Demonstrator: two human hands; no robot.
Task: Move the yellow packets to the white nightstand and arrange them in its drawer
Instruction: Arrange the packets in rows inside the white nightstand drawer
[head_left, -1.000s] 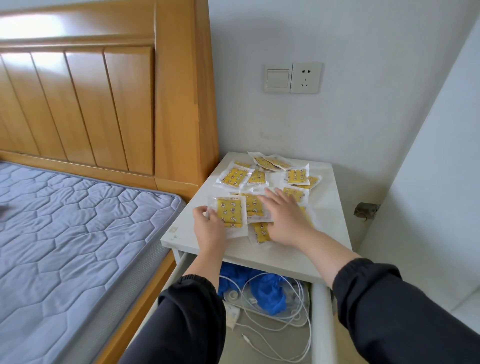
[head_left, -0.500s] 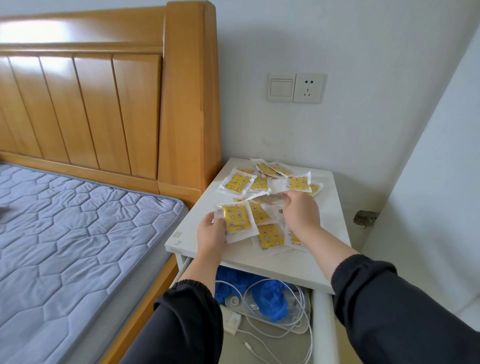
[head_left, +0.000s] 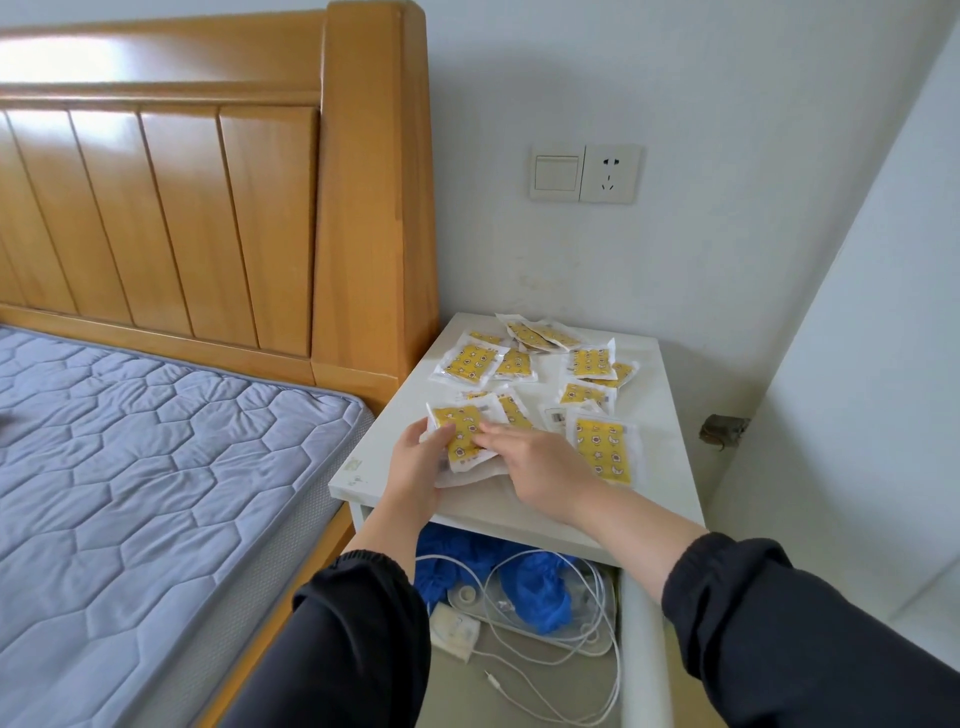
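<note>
You're gathering: left hand (head_left: 415, 470) grips the packet stack (head_left: 464, 434), right hand (head_left: 543, 467) presses it flat; next, load the drawer (head_left: 644, 654).

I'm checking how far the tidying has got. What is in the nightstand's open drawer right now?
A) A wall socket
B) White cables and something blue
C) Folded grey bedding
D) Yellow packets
B: the open drawer holds white cables and blue fabric, while the yellow packets lie on the nightstand top, some gripped in the left hand.
</note>
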